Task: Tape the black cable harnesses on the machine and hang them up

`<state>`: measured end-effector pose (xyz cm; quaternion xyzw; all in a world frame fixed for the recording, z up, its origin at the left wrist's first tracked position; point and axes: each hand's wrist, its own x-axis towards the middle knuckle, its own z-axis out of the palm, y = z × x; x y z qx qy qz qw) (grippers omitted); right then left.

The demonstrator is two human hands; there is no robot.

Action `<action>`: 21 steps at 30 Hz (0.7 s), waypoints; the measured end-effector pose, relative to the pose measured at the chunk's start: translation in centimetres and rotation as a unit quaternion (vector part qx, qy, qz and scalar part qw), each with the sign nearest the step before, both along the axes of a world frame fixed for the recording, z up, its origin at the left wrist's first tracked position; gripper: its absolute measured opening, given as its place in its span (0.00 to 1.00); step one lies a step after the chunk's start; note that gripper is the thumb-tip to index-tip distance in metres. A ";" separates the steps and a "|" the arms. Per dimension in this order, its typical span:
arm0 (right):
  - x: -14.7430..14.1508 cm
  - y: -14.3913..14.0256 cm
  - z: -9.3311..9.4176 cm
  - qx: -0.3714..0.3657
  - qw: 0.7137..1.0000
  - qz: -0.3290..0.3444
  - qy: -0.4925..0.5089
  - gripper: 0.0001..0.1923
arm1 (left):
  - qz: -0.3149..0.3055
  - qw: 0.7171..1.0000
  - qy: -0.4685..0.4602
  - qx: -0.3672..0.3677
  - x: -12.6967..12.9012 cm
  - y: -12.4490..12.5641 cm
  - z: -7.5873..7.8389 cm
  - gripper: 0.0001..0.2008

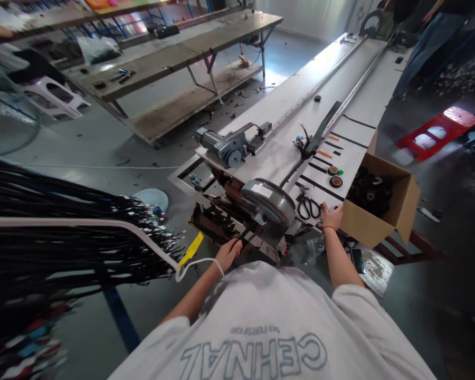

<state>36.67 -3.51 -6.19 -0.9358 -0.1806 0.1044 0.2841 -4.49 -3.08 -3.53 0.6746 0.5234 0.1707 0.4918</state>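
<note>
Seen from the head camera, we stand at the near end of a long white workbench (285, 95) whose central metal rail (340, 105) runs away from us, so work can slide along its length. Our left hand (228, 252) rests with fingers curled loosely on the dark metal frame (217, 221) below the large grey pulley wheel (267, 200); whether it grips anything we cannot tell. Our right hand (332, 216) lies at the bench edge, fingers bent toward the table, touching the corner of an open cardboard box (383, 211) just beside black-handled scissors (307, 207), which lie within easy reach. The box, tilted against the bench side for ready access, holds dark roll-like parts (370, 192) too small to identify. A grey motor unit (225, 145) sits farther up the bench. At left, a thick bundle of black cables (63, 221) hangs over a white bar (83, 222), ends toward the machine.
</note>
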 end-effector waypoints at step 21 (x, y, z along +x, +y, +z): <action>-0.1 -0.1 -0.2 0.016 1.000 -0.007 -0.017 0.44 | -0.039 0.998 0.048 0.014 2.2 1.7 -2.6 0.20</action>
